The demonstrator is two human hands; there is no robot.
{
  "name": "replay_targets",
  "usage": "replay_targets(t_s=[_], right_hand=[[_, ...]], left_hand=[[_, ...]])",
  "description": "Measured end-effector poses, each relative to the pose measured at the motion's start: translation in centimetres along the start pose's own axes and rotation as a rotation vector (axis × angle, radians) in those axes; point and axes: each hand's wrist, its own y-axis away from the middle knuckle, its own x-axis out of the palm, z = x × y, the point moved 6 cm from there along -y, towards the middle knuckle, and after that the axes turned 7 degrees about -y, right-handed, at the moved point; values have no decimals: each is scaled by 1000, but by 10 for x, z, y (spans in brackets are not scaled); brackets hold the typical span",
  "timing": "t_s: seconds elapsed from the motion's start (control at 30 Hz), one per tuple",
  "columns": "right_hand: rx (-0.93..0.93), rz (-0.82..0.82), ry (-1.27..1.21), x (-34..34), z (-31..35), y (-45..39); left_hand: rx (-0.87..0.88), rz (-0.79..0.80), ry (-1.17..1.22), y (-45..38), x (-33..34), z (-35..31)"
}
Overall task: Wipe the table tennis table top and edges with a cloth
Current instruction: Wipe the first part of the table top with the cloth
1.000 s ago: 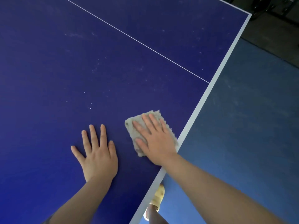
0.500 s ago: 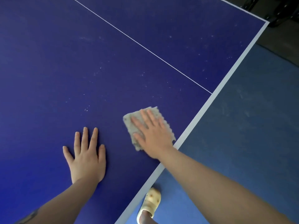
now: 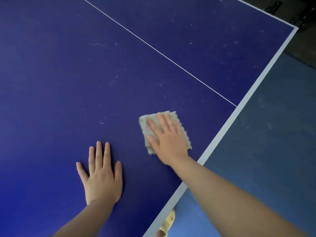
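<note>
Right now the right hand (image 3: 168, 142) presses flat, fingers straight, on the grey cloth (image 3: 148, 132) lying near the table's (image 3: 68, 74) white-striped right edge. Beside it, the left hand (image 3: 101, 177) rests palm-down on the blue top, fingers spread, holding nothing.

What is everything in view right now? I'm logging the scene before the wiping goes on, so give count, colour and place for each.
table tennis table: one, dark blue top, fills most of the view
centre line: one, thin white, running from the top to the right border
edge stripe: one, pale grey-white, along the table's right border
dust specks: many, whitish, scattered over the top
cloth: one, grey, flat on the top near the right edge
floor: blue, right of the table
sandal: one, yellowish, on the floor below the edge
left hand: flat on the table
right hand: flat, pressing the cloth
</note>
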Motion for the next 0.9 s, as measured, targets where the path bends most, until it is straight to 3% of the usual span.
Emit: replay_targets(t_s=[0.1,0.17,0.3,0.4,0.47,0.57,0.63,0.67,0.8,0.9], right_hand=[[465,-101,53,-16,-80,18],[522,-195,9,-13,-75,53],[92,-162,-13,18,49,85],[-192,-80,23,31,107,50],[-167,-82,71,28,102,22],[181,-155,37,21,57,19],[282,-237,44,21,61,46],[235,-222,35,25,79,59],[-236,-55,-6,51,177,52],[-217,-70,11,41,178,-6]], left_hand=[[0,2,-3,-1,2,2],[8,11,14,-3,0,0],[27,1,154,-5,-10,9],[9,-1,181,-30,-20,50],[-28,-11,123,-47,-25,86],[-11,14,59,-55,-26,110],[5,-1,51,-56,-26,110],[8,-3,49,-57,-26,110],[-92,12,35,-56,-25,118],[-139,5,20,-57,-24,120]])
